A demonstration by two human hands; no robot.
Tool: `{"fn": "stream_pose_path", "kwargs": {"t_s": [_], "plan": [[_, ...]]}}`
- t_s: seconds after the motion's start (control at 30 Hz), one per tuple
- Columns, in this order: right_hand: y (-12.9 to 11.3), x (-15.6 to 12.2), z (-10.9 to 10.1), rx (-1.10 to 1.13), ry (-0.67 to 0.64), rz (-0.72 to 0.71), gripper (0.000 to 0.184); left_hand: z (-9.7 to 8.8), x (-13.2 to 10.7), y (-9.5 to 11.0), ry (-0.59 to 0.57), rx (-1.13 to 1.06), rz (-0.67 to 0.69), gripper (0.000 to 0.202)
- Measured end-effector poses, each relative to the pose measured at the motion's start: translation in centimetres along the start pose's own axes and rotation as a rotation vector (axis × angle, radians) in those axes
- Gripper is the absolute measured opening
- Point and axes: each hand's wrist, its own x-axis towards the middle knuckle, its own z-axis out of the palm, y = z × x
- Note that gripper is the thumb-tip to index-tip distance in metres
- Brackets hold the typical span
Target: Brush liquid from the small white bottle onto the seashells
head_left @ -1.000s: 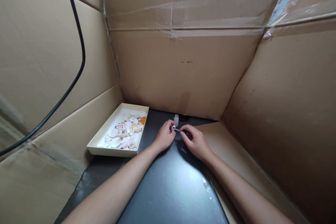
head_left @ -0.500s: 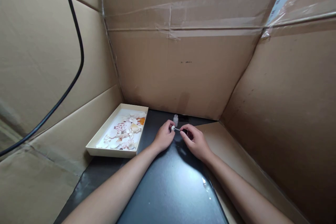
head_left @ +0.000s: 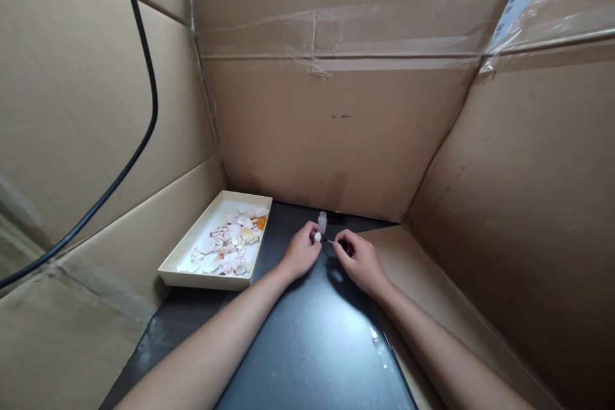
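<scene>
My left hand [head_left: 301,250] pinches a small white shell [head_left: 317,237] between thumb and fingertips, low over the black table [head_left: 312,346]. My right hand [head_left: 359,261] is closed on a thin brush with a dark cap [head_left: 336,243], its tip pointing left toward the shell. A small clear bottle [head_left: 322,222] stands open just behind the two hands. To the left lies a cream tray [head_left: 181,256] holding several white, striped and orange shells [head_left: 230,240].
Cardboard walls [head_left: 336,141] enclose the table at the back, left and right. A black cable [head_left: 139,77] hangs across the left wall. A cardboard flap [head_left: 408,282] lies on the table's right side.
The brush tip has drawn slightly away from the shell, which now shows more plainly in my left fingers. Both hands stay in nearly the same spot.
</scene>
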Motion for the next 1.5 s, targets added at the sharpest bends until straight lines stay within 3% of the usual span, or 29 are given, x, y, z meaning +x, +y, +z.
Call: {"fn": "stream_pose_path", "kwargs": {"t_s": [0.2,0.37,0.53,0.7,0.87,1.03,1.23,1.4,1.5], "plan": [[-0.12,-0.06,0.02,0.092,-0.009,-0.063,0.016,0.01,-0.05,0.1,-0.002,-0.009,0.0,0.019],[-0.1,-0.07,-0.02,0.019,0.014,-0.008,0.014,-0.01,-0.01,0.18,-0.005,-0.008,-0.01,0.02],[-0.31,-0.12,0.02,0.08,-0.016,-0.076,0.016,0.05,0.01,-0.16,-0.005,-0.009,0.008,0.018],[-0.2,-0.03,0.01,-0.015,0.035,-0.002,0.014,0.15,-0.01,-0.43,-0.012,-0.019,0.017,0.019],[-0.11,-0.09,0.2,0.091,-0.018,-0.085,0.014,0.16,0.09,-0.58,-0.014,-0.01,0.019,0.019],[-0.3,-0.11,0.09,0.0,-0.001,0.004,0.011,0.05,0.07,-0.29,-0.015,-0.009,0.0,0.02],[-0.48,-0.16,0.09,0.083,-0.028,-0.094,0.013,-0.03,0.01,-0.1,-0.009,0.003,-0.007,0.02],[-0.31,-0.1,0.02,0.0,0.012,-0.006,0.012,-0.1,0.01,0.05,-0.009,0.024,-0.002,0.02],[-0.34,-0.15,-0.05,0.045,0.015,-0.04,0.013,-0.11,-0.01,0.11,-0.007,0.032,-0.004,0.021]]}}
